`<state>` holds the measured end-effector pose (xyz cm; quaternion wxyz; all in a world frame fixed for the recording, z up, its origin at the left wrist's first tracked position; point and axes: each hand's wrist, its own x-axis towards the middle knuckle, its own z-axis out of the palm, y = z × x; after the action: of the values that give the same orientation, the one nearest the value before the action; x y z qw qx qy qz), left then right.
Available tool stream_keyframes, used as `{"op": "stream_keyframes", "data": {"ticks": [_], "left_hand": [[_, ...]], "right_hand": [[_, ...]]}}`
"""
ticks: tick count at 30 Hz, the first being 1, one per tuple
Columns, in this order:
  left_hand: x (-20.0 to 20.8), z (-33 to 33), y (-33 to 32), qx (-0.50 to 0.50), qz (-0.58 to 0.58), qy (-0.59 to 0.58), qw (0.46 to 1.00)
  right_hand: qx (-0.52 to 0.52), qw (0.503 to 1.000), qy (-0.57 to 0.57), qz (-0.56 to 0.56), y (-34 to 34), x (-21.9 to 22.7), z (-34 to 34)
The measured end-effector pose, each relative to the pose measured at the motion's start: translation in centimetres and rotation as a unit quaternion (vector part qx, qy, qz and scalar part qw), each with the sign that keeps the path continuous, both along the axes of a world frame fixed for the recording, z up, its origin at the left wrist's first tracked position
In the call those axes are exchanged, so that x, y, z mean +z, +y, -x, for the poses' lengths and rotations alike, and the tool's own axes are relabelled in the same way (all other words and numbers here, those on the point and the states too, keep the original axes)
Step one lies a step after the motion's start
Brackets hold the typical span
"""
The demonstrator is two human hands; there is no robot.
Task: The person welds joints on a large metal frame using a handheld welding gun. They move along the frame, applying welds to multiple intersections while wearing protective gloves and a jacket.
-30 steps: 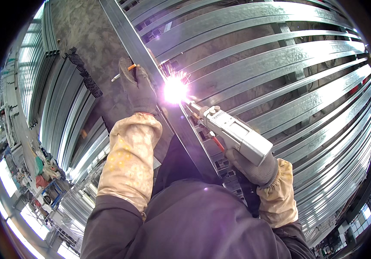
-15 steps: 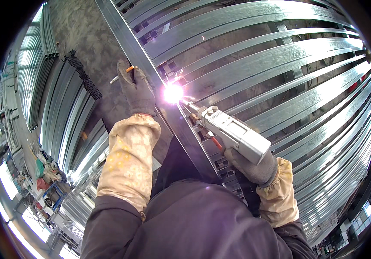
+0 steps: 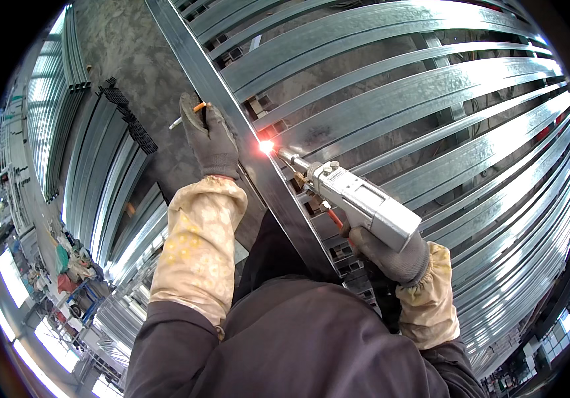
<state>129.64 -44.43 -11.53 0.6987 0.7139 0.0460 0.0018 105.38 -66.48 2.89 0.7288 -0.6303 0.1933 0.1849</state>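
Observation:
My right hand (image 3: 389, 254), in a grey glove, is wrapped round the grip of a silver welding gun (image 3: 364, 201). The gun's nozzle points up and left at a long square steel tube (image 3: 217, 95), where a small red-white glow (image 3: 266, 146) shows at the tip. Along the tube's left side lies my left hand (image 3: 211, 142), also gloved, and it seems to touch the edge. A cigarette (image 3: 200, 106) with an orange filter is held between its fingers. Part of the gun's grip is hidden behind my right hand.
Several parallel galvanised steel bars (image 3: 391, 83) run off to the right from the tube. Stacks of steel profiles (image 3: 99, 166) lie on the left. Cluttered gear and a blue cart (image 3: 89, 296) stand at the far left.
The bright white-violet flare at the nozzle has shrunk to a small reddish glow. The welding gun and my right hand have shifted slightly to the right. My left hand is nearly still.

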Motion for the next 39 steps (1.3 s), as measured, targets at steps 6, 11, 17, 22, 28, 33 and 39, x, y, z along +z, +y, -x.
{"op": "stream_keyframes", "data": {"ticks": [6, 11, 17, 22, 28, 33, 39], "left_hand": [[-1.8, -0.5, 1.0, 0.005, -0.065, -0.046, 0.997], [-1.6, -0.4, 0.9, 0.009, -0.052, -0.041, 0.998], [-1.9, -0.6, 1.0, 0.008, -0.081, -0.052, 0.995], [-1.0, -0.2, 0.6, 0.009, -0.044, -0.015, 0.999], [-1.3, -0.3, 0.8, 0.005, -0.059, -0.034, 0.998], [-1.4, -0.3, 0.8, 0.002, -0.062, -0.038, 0.997], [-1.4, -0.2, 0.7, 0.006, -0.078, -0.044, 0.996]], "right_hand": [[0.000, 1.000, -0.006, 0.007, 0.1, 0.0, -0.1], [0.023, 0.999, -0.009, 0.022, 0.1, -0.3, -0.4], [0.009, 1.000, -0.010, 0.015, 0.4, -0.3, -0.6], [0.007, 0.998, -0.054, 0.021, 0.4, -0.9, -0.5], [-0.001, 0.998, -0.056, 0.030, 0.6, -0.7, -0.6], [0.014, 0.990, -0.112, 0.085, 0.5, -0.8, -0.8], [-0.013, 0.999, -0.040, 0.019, 0.7, -0.4, -0.8]]}}
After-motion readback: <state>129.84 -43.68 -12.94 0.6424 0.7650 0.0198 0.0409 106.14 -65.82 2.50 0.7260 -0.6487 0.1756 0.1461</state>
